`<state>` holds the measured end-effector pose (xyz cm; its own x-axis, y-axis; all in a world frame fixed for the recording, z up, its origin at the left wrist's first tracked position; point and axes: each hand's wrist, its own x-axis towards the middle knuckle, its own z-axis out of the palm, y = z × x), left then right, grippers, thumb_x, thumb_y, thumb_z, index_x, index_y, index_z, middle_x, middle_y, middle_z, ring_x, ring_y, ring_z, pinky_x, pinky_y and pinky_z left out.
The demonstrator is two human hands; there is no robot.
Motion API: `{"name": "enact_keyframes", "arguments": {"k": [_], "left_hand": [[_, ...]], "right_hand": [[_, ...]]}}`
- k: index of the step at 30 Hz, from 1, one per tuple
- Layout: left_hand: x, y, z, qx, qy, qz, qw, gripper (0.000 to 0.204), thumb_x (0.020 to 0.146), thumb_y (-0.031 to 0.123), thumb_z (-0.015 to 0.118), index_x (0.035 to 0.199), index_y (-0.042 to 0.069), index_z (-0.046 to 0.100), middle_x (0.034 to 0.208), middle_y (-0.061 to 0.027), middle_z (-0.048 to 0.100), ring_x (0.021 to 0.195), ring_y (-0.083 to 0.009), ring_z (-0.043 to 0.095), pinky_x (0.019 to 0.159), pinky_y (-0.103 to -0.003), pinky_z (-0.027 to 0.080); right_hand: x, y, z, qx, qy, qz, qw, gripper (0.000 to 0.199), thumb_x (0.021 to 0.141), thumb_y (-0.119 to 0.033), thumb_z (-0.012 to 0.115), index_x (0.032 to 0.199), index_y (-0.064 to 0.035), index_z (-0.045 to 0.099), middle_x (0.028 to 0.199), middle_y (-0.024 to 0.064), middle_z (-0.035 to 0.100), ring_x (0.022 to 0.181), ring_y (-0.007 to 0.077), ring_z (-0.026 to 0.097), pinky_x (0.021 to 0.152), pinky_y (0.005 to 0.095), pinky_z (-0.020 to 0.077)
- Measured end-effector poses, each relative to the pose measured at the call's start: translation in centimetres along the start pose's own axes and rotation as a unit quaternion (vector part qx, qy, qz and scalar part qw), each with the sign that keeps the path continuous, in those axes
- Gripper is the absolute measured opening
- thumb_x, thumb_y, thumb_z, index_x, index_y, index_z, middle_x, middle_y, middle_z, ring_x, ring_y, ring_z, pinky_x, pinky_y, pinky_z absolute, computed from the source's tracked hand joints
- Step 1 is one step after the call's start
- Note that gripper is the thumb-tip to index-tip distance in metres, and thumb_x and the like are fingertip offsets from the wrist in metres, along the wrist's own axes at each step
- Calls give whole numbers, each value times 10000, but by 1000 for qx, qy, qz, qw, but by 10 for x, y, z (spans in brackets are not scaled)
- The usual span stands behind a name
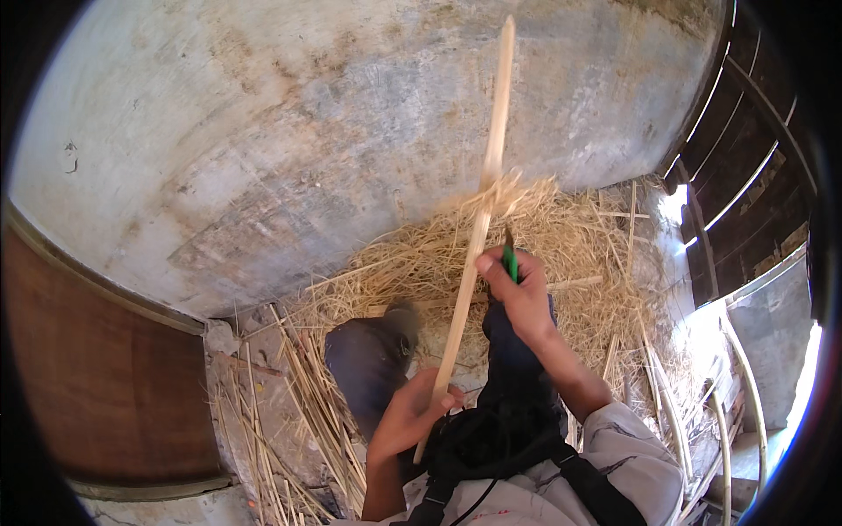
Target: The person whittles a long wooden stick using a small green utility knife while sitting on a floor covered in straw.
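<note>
A long pale wooden strip (464,298), perhaps split bamboo, slants up from my lap toward the wall. Around its lower end my left hand (410,412) is closed, near my left knee. My right hand (526,294) grips a knife with a green handle (510,261); its dark blade points up, just right of the strip. The thumb and fingertips of that hand also touch the strip's side. Curled shavings (504,195) cling to the strip above the blade. The fingers' far sides are hidden.
A heap of straw-coloured shavings (421,254) covers the floor along the stained wall (351,114). Several thin strips (320,403) lie at the left, beside a brown wooden panel (105,368). Longer curved strips (745,377) stand at the right, below dark slatted boards (745,149).
</note>
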<state>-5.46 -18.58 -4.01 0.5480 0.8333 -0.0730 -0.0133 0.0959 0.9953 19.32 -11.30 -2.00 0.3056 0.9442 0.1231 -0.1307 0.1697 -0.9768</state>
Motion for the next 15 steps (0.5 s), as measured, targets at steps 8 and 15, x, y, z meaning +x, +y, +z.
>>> {"name": "enact_keyframes", "arguments": {"k": [8, 15], "left_hand": [[-4, -18, -11, 33, 105, -68, 992, 198, 1112, 186, 623, 1143, 10, 708, 753, 53, 567, 663, -45, 507, 600, -237, 402], [10, -2, 5, 4, 145, 1, 989, 229, 1150, 205, 554, 1137, 9, 672, 663, 69, 475, 545, -11, 382, 496, -220, 276]], "right_hand": [[16, -8, -19, 30, -8, -40, 999, 198, 1071, -181, 688, 1121, 3, 741, 791, -63, 576, 725, 25, 462, 639, 241, 382], [-21, 5, -20, -223, -104, -203, 948, 244, 1009, -233, 746, 1129, -24, 711, 857, 86, 660, 727, 219, 653, 644, 349, 499]]}}
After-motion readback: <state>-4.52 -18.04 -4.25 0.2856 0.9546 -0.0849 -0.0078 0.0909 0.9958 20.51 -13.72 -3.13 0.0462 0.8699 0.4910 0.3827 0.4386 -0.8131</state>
